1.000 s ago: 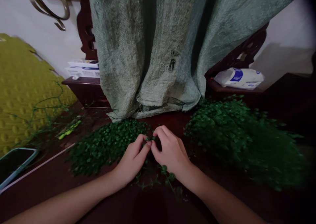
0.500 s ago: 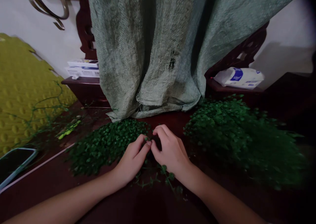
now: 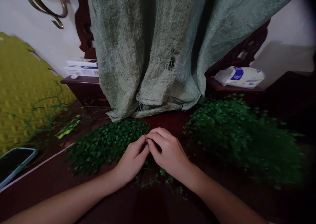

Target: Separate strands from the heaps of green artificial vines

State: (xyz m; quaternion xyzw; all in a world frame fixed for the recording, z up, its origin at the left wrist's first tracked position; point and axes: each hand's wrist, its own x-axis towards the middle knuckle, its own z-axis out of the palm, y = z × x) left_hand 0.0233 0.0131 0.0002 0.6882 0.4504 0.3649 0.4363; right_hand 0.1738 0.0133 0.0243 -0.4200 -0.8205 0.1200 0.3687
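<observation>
My left hand [image 3: 133, 157] and my right hand [image 3: 168, 152] meet fingertip to fingertip above the dark red table. Each is closed in a pinch on a small green sprig [image 3: 146, 140], mostly hidden by the fingers. To the left, close to my left hand, lies a heap of round green leaves [image 3: 106, 145]. A larger, bushier pile of leafy green stems [image 3: 229, 131] spreads out on the right. Thin leafy stems [image 3: 149, 182] lie below my hands, partly covered by my right wrist.
A grey-green woven sack [image 3: 158, 46] hangs down at the back. Loose stems [image 3: 53, 123] and a phone-like object with a light blue edge [image 3: 23, 161] are at left, near a white cable [image 3: 46, 164]. A tissue pack [image 3: 243, 76] and white boxes [image 3: 82, 69] stand behind.
My right hand has moved slightly left, and its fingers have closed in against my left fingertips. The sprig there is now more covered. My left hand has barely moved.
</observation>
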